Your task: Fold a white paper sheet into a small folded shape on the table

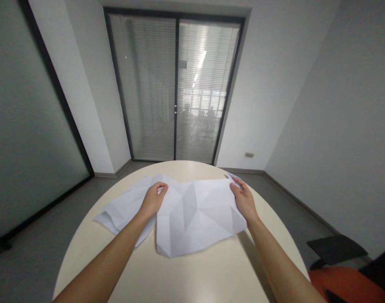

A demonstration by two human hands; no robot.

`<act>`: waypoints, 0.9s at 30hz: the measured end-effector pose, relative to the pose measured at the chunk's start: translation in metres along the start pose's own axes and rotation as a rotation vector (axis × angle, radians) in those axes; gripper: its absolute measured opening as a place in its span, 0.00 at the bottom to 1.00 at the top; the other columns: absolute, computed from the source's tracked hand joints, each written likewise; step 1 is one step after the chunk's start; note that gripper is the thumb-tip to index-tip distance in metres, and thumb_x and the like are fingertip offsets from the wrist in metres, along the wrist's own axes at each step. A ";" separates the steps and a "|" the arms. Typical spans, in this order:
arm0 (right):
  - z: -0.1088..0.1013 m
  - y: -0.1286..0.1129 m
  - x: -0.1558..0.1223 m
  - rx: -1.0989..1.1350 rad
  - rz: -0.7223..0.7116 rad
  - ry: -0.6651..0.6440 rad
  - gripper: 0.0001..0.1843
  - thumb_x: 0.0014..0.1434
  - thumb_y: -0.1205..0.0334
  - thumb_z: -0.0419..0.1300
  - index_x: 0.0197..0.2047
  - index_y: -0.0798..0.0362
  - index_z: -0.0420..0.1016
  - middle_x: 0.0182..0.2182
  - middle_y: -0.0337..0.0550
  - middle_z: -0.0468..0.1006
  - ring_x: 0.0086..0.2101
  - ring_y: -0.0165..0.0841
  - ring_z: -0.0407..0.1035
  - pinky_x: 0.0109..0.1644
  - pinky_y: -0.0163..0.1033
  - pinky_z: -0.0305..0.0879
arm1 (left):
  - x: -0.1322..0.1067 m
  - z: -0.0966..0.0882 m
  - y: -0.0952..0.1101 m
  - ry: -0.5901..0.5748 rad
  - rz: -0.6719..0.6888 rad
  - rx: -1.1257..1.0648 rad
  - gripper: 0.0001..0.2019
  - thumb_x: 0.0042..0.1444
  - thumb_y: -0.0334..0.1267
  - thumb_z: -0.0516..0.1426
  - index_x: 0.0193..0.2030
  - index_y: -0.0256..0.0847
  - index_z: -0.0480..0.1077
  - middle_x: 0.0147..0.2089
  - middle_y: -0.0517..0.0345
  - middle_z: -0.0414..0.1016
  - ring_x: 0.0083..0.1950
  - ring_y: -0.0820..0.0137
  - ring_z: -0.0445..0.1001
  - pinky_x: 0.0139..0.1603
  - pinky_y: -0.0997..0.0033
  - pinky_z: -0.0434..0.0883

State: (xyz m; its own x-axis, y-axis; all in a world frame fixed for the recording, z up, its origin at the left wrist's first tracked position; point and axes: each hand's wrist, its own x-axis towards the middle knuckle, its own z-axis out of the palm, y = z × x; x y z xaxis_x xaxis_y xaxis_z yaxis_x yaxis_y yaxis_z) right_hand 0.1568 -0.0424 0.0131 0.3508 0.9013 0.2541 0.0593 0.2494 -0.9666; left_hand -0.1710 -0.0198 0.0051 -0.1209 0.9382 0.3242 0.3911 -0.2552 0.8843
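Observation:
A large creased sheet of white paper (195,210) spreads in front of me, marked with many fold lines. My left hand (154,198) pinches at its upper left edge, thumb against the fingers. My right hand (244,200) grips the upper right edge, with the thumb on the near side. Another creased stretch of white paper (126,206) lies to the left, partly under my left wrist; whether it joins the first sheet cannot be told. Beyond my right fingertips shows a small bluish-white folded piece (234,176), partly hidden.
The paper is over a round cream table (186,277). An orange-red chair (346,282) with a black armrest (337,248) stands at the lower right. Past the table is a glazed double door (176,88) with blinds. A frosted panel (28,126) is on the left.

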 end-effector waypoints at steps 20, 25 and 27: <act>0.054 0.010 0.001 -0.137 -0.096 -0.406 0.23 0.59 0.48 0.60 0.53 0.51 0.75 0.25 0.38 0.74 0.19 0.27 0.59 0.19 0.32 0.53 | 0.018 -0.082 0.002 0.163 -0.157 0.754 0.15 0.60 0.44 0.51 0.44 0.43 0.76 0.44 0.45 0.81 0.47 0.51 0.78 0.46 0.56 0.73; 0.101 0.004 0.026 -0.226 -0.206 -0.526 0.22 0.62 0.57 0.57 0.57 0.53 0.75 0.24 0.37 0.74 0.20 0.27 0.60 0.23 0.32 0.59 | 0.013 -0.108 0.003 0.122 -0.401 0.994 0.17 0.60 0.39 0.50 0.50 0.40 0.76 0.49 0.34 0.78 0.49 0.41 0.77 0.43 0.47 0.72; 0.118 0.014 0.034 -0.291 -0.196 -0.504 0.23 0.59 0.64 0.58 0.58 0.54 0.73 0.36 0.44 0.80 0.24 0.27 0.67 0.30 0.34 0.67 | 0.013 -0.114 -0.006 0.090 -0.445 1.015 0.20 0.58 0.34 0.50 0.55 0.41 0.73 0.51 0.35 0.78 0.51 0.42 0.77 0.45 0.47 0.72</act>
State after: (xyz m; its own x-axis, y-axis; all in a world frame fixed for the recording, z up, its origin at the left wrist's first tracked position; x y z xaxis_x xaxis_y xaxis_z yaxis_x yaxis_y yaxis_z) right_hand 0.0595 0.0329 0.0126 -0.1738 0.9226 0.3445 0.3554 0.3850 -0.8517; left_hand -0.2790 -0.0329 0.0417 -0.4856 0.8678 0.1057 0.8567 0.4483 0.2553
